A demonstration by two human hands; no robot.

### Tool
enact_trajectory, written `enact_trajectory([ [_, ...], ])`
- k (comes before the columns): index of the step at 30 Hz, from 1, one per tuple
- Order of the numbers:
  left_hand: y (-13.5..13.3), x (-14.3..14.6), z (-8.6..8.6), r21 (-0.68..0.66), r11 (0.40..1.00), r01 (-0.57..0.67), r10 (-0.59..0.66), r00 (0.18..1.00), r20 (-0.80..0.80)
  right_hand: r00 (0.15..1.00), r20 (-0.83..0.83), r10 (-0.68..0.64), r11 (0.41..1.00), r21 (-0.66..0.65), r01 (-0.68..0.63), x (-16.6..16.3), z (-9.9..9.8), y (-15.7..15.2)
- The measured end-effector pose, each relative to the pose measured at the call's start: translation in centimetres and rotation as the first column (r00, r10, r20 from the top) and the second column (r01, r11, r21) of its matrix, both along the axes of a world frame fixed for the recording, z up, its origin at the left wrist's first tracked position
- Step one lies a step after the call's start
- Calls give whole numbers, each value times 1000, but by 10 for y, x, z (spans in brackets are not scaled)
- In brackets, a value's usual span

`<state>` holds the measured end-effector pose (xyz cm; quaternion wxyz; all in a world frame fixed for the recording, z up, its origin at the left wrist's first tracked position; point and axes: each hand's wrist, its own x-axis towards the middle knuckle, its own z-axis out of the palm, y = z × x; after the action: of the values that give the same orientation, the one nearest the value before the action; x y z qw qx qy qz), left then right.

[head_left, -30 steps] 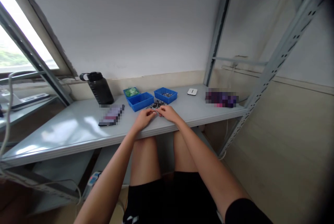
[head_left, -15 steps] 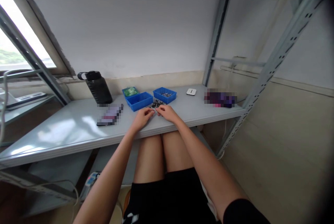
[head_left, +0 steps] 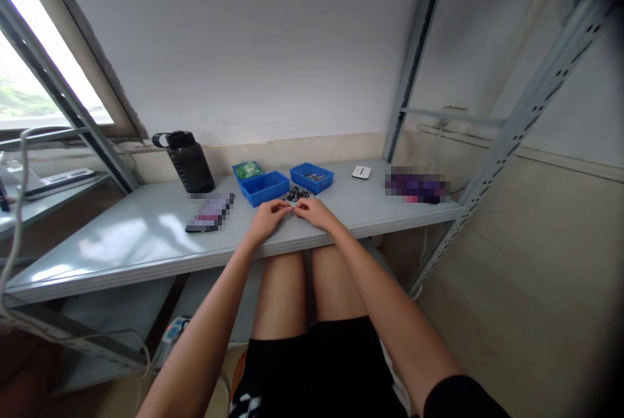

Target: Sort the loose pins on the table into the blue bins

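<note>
My left hand (head_left: 267, 218) and my right hand (head_left: 313, 211) meet fingertip to fingertip on the grey table (head_left: 136, 236), pinching a small metal part (head_left: 292, 209) between them; it is too small to make out. Just beyond the fingers lies a pile of small dark metal parts (head_left: 295, 194). Behind it stand three blue bins: one nearest the pile (head_left: 264, 187), one with a few metal parts (head_left: 312, 177), and one with green pieces (head_left: 246, 169).
A black water bottle (head_left: 186, 161) stands at the back left. A blurred flat object (head_left: 210, 212) lies left of my hands. A small white device (head_left: 361, 172) and a blurred purple item (head_left: 416, 185) lie to the right. Metal shelf posts (head_left: 511, 138) rise at the right.
The camera has shifted slightly and my legs have moved under the table. Both hands stay together by the pile of parts.
</note>
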<state>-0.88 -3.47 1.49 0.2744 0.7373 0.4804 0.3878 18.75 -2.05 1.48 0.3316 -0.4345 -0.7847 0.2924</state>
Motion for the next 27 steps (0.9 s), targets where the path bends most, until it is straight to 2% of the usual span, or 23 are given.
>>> enact_trajectory([
  [7, 3, 0, -2, -18, 1000, -15, 16, 997, 70, 997, -68, -26, 1000, 3, 26, 1, 1, -1],
  [11, 3, 1, -3, -36, 999, -17, 19, 998, 56, 990, -134, -50, 999, 3, 51, 4, 3, -3],
  [20, -5, 5, 1, -32, 999, 0, -1, 1000, -29, 992, -107, 73, 997, 1, -74, 2, -1, -1],
  [27, -6, 2, 2, -29, 999, 20, -21, 1000, -11, 991, -97, 91, 996, -1, -92, 3, -3, 1],
])
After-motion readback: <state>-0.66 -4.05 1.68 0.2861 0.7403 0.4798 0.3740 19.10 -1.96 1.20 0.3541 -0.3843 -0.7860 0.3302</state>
